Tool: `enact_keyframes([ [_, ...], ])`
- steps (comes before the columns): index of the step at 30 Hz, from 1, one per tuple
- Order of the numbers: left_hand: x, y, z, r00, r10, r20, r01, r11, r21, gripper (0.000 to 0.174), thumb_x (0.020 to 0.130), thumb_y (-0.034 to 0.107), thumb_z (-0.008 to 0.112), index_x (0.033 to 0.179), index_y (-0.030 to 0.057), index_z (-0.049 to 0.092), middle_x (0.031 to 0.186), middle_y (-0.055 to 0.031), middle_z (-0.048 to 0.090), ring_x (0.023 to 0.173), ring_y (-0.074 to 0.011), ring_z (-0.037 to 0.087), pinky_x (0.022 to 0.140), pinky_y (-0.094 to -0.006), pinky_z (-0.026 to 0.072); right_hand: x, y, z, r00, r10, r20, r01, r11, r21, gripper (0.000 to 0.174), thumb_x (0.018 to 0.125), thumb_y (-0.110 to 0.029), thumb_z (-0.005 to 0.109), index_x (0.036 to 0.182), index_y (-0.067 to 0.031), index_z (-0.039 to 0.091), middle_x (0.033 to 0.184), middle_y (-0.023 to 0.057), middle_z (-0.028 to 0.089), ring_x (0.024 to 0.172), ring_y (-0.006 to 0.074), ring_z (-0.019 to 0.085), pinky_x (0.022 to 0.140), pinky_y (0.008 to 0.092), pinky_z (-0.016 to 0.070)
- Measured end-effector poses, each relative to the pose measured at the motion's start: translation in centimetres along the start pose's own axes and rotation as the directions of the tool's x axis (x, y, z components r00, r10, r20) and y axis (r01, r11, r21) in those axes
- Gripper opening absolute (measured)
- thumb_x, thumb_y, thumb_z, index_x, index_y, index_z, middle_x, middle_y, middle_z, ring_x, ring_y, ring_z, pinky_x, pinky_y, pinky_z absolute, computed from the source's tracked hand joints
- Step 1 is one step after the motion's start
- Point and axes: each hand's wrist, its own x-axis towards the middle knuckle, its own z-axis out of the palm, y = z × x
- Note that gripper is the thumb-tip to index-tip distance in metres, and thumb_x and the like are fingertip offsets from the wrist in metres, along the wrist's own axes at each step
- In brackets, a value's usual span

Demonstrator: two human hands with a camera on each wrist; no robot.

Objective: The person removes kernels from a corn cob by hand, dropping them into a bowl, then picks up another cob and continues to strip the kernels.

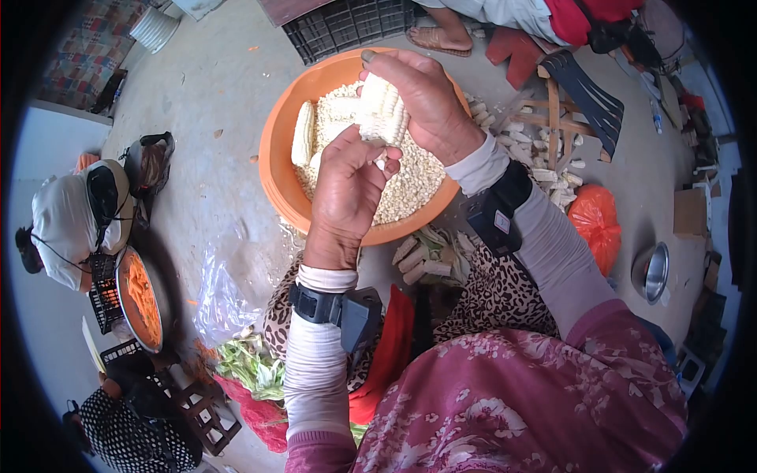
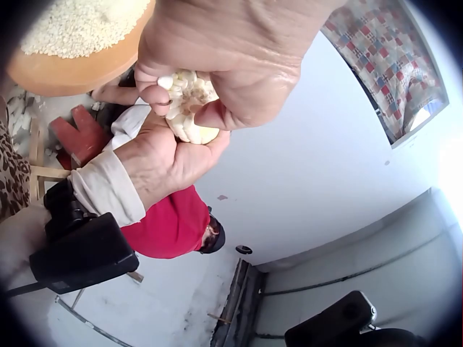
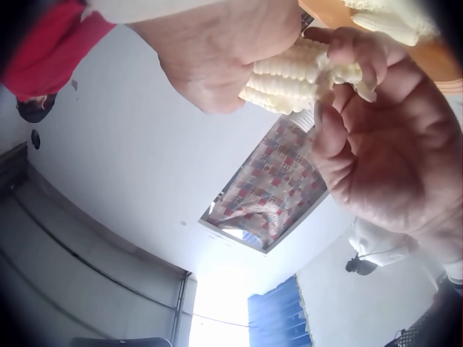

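My right hand (image 1: pixel 432 101) grips a pale corn cob (image 1: pixel 382 110) over an orange basin (image 1: pixel 277 185). Thumb and fingers of my left hand (image 1: pixel 347 189) pinch the cob's lower end, where a few kernels are loose. In the left wrist view the end of the cob (image 2: pixel 189 108) faces the camera, with bare patches among its kernels. Straight rows of kernels still cover the side of the cob (image 3: pixel 286 76) in the right wrist view. Loose kernels (image 1: pixel 418 177) fill the basin, and a whole cob (image 1: pixel 303 134) lies on them at the left.
Stripped cobs (image 1: pixel 544 158) lie on the floor to the right, near a wooden stool (image 1: pixel 556 118) and a red plastic bag (image 1: pixel 595 229). Corn husks (image 1: pixel 252 366) and a clear plastic bag (image 1: pixel 225 292) are at the left. Other people sit around, one by a pan of orange shreds (image 1: pixel 142 299).
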Motion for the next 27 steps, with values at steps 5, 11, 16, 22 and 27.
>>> enact_keyframes([
  [5,0.0,0.0,0.9,0.999,-0.006,-0.036,0.005,1.000,-0.018,0.019,0.086,0.014,0.056,0.099,0.0004,0.055,0.090,-0.0056,0.059,0.071,-0.0135,0.056,0.064,-0.0255,0.0458,-0.1,-0.1,0.3,1.000,-0.026,-0.013,0.027,1.000,0.012,0.026,0.079,-0.017,0.064,0.090,0.0045,0.056,0.079,0.0066,0.058,0.070,0.0112,0.056,0.063,0.0251,0.0474],
  [11,0.5,-0.3,0.8,0.980,0.005,-0.201,0.056,0.954,0.294,0.032,0.087,0.031,0.060,0.094,0.0004,0.056,0.079,-0.0030,0.060,0.059,-0.0071,0.055,0.050,-0.0176,0.0450,-0.4,0.5,0.2,1.000,0.005,0.030,-0.004,1.000,-0.030,0.020,0.082,-0.017,0.061,0.091,0.0014,0.057,0.082,0.0064,0.060,0.073,0.0107,0.057,0.066,0.0239,0.0462],
  [16,0.4,-0.2,1.1,0.982,0.065,-0.180,0.020,0.900,0.435,0.029,0.085,0.031,0.064,0.087,0.0027,0.058,0.069,-0.0008,0.058,0.056,-0.0046,0.053,0.048,-0.0162,0.0422,-0.4,0.5,0.3,0.999,0.010,0.035,-0.009,1.000,-0.016,0.020,0.082,-0.017,0.061,0.090,0.0016,0.058,0.081,0.0069,0.060,0.073,0.0109,0.057,0.065,0.0240,0.0460],
  [22,0.4,-0.2,0.2,0.989,0.051,-0.137,0.019,0.883,0.470,0.029,0.084,0.032,0.064,0.087,0.0035,0.057,0.070,-0.0001,0.058,0.057,-0.0045,0.053,0.050,-0.0168,0.0431,-0.5,-0.2,0.5,1.000,0.022,0.015,-0.022,1.000,0.017,0.020,0.080,-0.015,0.061,0.085,0.0038,0.056,0.078,0.0070,0.058,0.068,0.0114,0.056,0.060,0.0255,0.0463],
  [27,0.1,-0.1,0.9,0.990,0.050,-0.135,0.006,0.922,0.386,0.023,0.086,0.022,0.059,0.093,0.0004,0.057,0.081,-0.0038,0.060,0.062,-0.0075,0.055,0.055,-0.0191,0.0464,-0.2,0.0,0.3,0.998,0.048,0.028,-0.049,0.998,0.038,0.024,0.080,-0.018,0.062,0.086,0.0038,0.056,0.078,0.0071,0.058,0.068,0.0115,0.055,0.060,0.0256,0.0466],
])
